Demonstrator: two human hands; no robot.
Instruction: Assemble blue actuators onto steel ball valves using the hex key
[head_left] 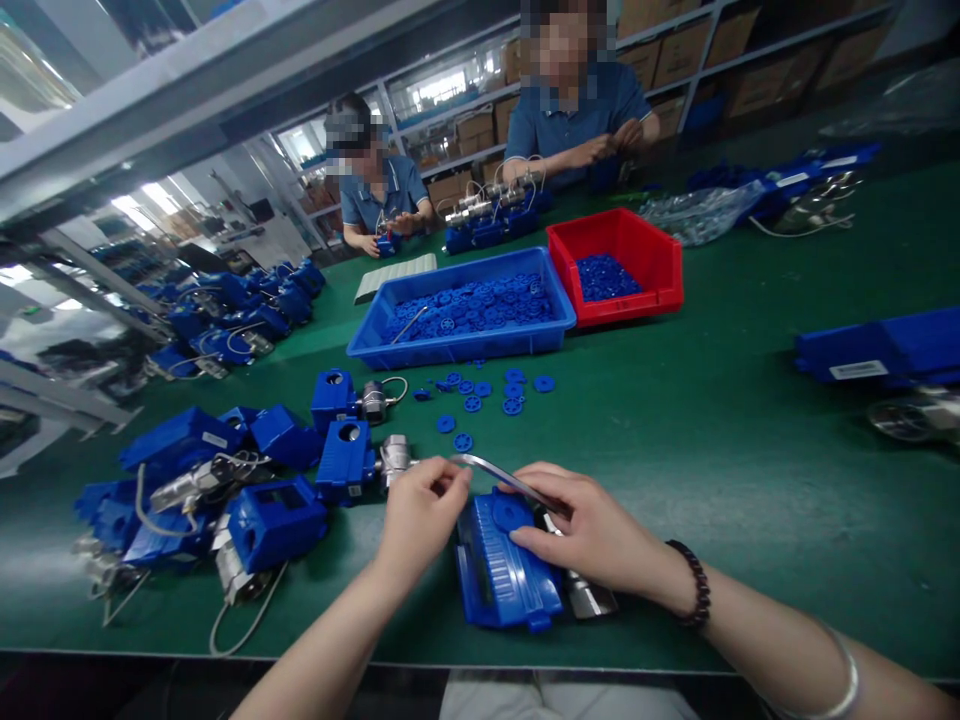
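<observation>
A blue plastic valve housing (501, 572) with a round cap on top lies on the green table near the front edge. My right hand (592, 528) rests on its right side, fingers curled over it and holding metal tweezers (501, 477) that reach left above the housing. My left hand (422, 512) is pinched at the tip of the tweezers, just left of the housing. What the fingertips hold is too small to make out.
Loose blue discs (487, 392) lie beyond my hands. A blue bin (459, 312) and a red bin (616, 262) hold more discs. Blue valve units (247, 480) with cables pile up at the left. Two people work across the table. More blue parts (885, 350) sit at the right.
</observation>
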